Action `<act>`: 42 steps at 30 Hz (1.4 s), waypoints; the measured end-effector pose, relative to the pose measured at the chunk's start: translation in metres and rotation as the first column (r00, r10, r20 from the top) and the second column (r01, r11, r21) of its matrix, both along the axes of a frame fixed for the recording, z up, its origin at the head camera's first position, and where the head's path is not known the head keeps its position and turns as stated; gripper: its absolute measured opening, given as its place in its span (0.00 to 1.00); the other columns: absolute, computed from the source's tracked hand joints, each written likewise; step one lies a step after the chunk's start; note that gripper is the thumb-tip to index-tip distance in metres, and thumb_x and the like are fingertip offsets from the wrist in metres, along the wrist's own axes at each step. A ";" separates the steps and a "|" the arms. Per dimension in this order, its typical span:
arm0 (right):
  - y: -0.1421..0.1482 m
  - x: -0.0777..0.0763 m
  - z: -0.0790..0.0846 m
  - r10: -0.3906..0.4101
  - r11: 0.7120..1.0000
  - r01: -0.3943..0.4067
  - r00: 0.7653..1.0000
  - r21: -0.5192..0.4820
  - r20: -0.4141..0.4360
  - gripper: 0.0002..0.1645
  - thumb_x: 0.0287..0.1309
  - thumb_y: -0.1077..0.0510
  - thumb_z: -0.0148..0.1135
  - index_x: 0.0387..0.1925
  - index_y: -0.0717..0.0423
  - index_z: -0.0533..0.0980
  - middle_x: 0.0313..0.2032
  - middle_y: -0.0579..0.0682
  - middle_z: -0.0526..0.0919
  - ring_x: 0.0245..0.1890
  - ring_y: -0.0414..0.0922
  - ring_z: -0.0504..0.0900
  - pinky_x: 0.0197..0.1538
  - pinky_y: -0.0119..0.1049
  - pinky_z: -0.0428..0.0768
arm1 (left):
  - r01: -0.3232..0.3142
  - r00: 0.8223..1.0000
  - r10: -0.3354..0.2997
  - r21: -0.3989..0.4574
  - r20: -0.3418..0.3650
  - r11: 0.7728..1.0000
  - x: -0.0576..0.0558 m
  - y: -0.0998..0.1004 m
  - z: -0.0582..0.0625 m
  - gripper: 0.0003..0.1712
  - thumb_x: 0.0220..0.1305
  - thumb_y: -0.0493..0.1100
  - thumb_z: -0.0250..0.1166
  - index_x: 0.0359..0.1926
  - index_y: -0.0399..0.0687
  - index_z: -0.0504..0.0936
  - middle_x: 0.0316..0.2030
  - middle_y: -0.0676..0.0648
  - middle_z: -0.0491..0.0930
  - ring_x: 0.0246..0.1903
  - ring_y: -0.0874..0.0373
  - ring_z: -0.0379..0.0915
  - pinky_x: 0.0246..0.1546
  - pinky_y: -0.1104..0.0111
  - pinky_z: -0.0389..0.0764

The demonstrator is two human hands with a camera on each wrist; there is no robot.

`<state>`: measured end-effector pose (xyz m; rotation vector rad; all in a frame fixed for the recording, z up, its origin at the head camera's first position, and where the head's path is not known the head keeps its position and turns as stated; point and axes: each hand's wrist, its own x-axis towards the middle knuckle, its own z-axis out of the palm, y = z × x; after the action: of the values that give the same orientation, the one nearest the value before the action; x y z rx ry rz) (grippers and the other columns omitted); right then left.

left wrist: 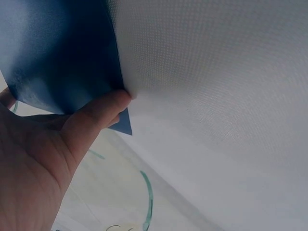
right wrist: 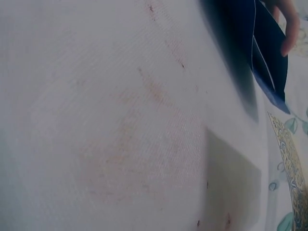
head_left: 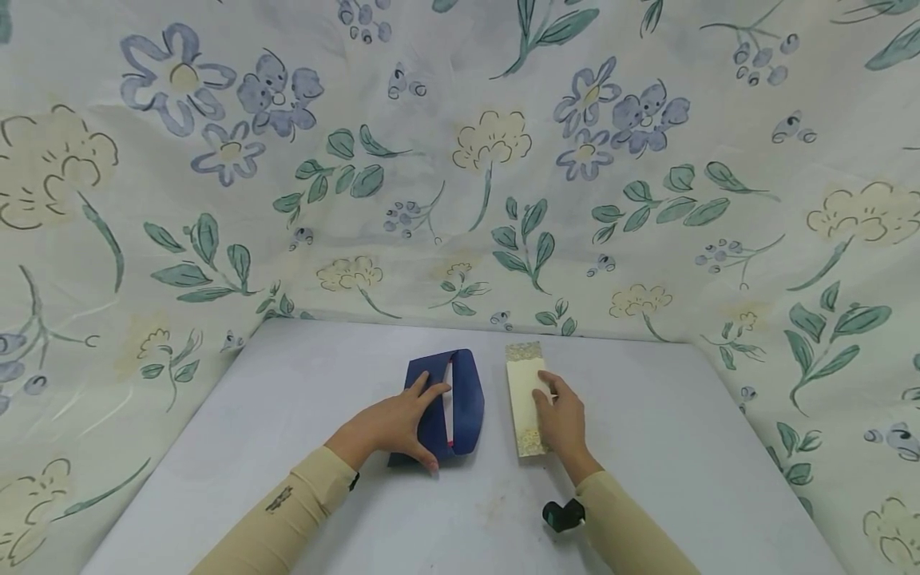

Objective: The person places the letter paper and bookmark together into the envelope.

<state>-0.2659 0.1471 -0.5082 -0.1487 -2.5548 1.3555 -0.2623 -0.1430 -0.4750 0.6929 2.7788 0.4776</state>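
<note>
A dark blue envelope [head_left: 469, 407] stands with its flap folded out to the right, showing a strip of white and a bit of red inside. My left hand [head_left: 398, 422] grips it from the left, the thumb at the near corner and the fingers over its body. In the left wrist view the thumb presses on the edge of the blue paper [left wrist: 57, 53]. My right hand [head_left: 565, 417] holds a long cream card [head_left: 523, 391] with gold patterned ends by its right side. The right wrist view catches only one gold end [right wrist: 294, 168] of it, above its shadow.
Both things are over a white table [head_left: 309, 383]. A floral cloth [head_left: 402, 200] hangs behind and along the sides. Faint reddish smudges [right wrist: 154, 91] mark the table surface. A small black device [head_left: 564, 516] sits at the right wrist.
</note>
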 end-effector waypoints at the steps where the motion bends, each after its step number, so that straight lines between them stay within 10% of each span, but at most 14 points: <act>1: -0.001 0.000 0.000 0.001 1.000 -0.001 1.000 0.000 -0.004 0.23 0.70 0.59 0.60 0.65 0.57 0.75 0.57 0.60 0.82 0.49 0.53 0.79 0.52 0.49 0.78 | -0.001 1.000 0.001 0.000 0.001 1.000 0.000 0.000 0.000 0.75 0.33 0.68 0.84 0.79 0.57 0.54 0.78 0.28 0.45 0.67 0.27 0.63 0.60 0.38 0.72; 10: -0.008 -0.003 0.004 0.011 1.000 -0.011 0.999 -0.006 -0.030 0.23 0.69 0.60 0.62 0.63 0.57 0.77 0.47 0.57 0.83 0.36 0.47 0.77 0.37 0.37 0.75 | 0.008 1.000 -0.009 -0.016 -0.024 1.000 -0.004 -0.001 -0.006 0.75 0.32 0.72 0.83 0.79 0.59 0.54 0.78 0.29 0.45 0.67 0.29 0.64 0.59 0.40 0.74; 42: -0.040 -0.007 0.007 0.013 0.998 -0.014 0.999 -0.054 -0.032 0.22 0.67 0.60 0.65 0.62 0.54 0.79 0.47 0.55 0.83 0.34 0.45 0.76 0.35 0.36 0.74 | -0.003 1.000 0.003 -0.017 -0.013 1.000 -0.001 0.001 -0.002 0.75 0.32 0.71 0.84 0.79 0.58 0.55 0.78 0.29 0.44 0.66 0.28 0.65 0.59 0.40 0.74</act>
<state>-0.2725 0.1068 -0.5015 -0.1191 -2.4992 1.4208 -0.2634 -0.1422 -0.4773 0.6905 2.7933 0.4515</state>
